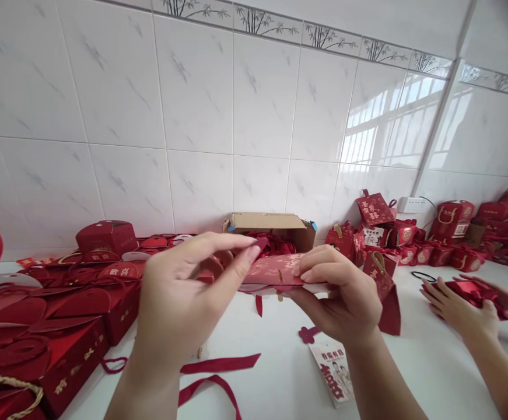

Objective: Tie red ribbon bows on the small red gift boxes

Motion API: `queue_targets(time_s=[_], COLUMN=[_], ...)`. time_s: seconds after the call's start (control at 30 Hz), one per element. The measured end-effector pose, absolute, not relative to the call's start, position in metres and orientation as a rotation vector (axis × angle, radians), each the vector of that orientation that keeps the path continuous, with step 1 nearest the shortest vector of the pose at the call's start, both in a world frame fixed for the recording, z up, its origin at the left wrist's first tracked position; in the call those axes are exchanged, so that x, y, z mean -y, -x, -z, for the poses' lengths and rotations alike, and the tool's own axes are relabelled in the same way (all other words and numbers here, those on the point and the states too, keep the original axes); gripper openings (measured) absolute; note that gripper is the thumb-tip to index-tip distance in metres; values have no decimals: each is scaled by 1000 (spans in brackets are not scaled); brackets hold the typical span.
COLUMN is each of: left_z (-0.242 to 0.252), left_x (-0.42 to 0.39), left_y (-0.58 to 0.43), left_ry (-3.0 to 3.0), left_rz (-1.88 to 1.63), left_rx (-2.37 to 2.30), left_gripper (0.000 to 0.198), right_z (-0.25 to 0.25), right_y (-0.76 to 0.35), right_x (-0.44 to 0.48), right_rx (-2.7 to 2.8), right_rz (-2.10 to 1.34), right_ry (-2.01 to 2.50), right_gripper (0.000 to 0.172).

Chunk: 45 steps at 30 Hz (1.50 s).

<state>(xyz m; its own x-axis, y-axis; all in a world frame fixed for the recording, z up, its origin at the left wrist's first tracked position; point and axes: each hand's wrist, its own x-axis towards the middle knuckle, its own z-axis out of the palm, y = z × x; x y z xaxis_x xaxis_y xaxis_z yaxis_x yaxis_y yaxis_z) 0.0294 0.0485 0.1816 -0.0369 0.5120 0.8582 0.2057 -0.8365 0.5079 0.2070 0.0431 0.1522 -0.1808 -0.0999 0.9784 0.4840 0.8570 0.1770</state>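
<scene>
Fingers (321, 265) on packet (266, 270) (long axis crosswise)

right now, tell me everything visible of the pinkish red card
The pinkish red card looks like stiff paper printed with paler flowers, with a small gold mark near its front edge. It is held above the white table, roughly level, seen almost edge-on. The right hand grips its right end, fingers on top, thumb underneath. The left hand pinches a dark red scrap near its left end; whether they join is unclear.
</scene>
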Motion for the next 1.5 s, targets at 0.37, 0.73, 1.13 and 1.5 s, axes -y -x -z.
queue_targets(time_s=[0.37,0.73,1.13,1.5], left_z=[-185,-185,-185,-180], left_x=[-51,-50,-58,-60], left_y=[-21,-19,-12,-23], left_ry=[-2420,-2447,-2612,-2505], left_rz=[-1498,-1440,-1363,-1498], left_rx=[-585,-559,-187,15], left_gripper=[16,13,29,30], right_z=[-152,-149,-148,-150], right_y=[-205,-208,-206,-205], right_x=[-44,-45,-39,-31], right_rx=[1718,1710,1647,1605], right_rz=[465,433,304,301], right_ry=[301,352,257,175], right_gripper=[23,18,24,32])
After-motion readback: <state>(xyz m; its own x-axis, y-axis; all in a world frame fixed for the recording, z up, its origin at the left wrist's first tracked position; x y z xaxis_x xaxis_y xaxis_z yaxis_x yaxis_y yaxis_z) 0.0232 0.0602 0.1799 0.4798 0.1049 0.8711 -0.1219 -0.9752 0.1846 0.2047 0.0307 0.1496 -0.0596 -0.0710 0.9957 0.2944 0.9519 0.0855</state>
